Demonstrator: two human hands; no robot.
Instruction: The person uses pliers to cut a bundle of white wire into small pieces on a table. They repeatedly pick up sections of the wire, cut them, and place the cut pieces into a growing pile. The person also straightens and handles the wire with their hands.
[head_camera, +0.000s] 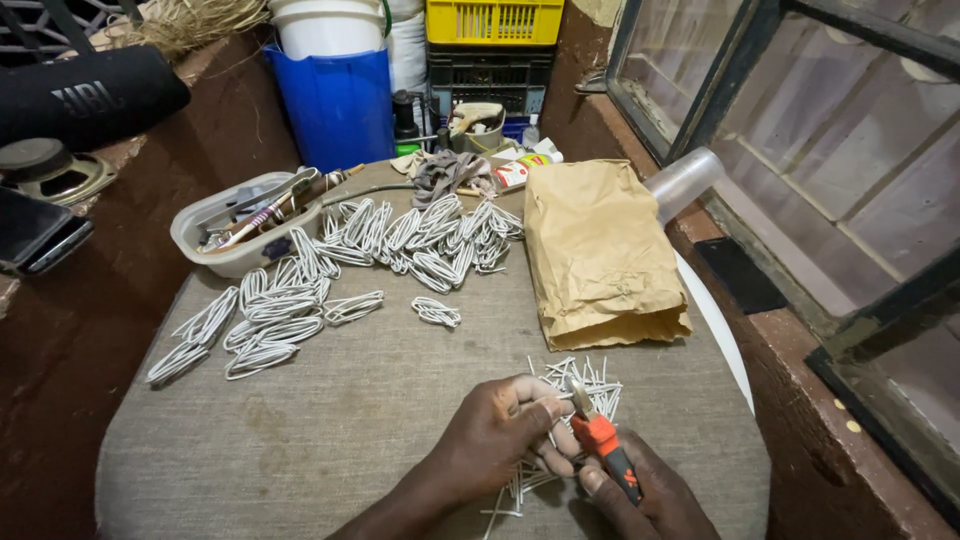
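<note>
White wire pieces (585, 385) sit right under your hands: left hand (500, 440) pinches one steady, right hand (645, 495) grips the orange-handled pliers (603, 440) onto it.

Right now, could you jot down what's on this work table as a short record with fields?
Surface: round table covered in grey cloth
Left hand: rests on a pile of short white wire pieces, pinching one
Right hand: grips orange-handled pliers, tip at the wire pieces
Centre and left: many bent white wire loops in heaps
Right: brown paper bag, lying flat
Far left edge: clear plastic tub holding tools
Behind: blue bucket, yellow crate
</note>
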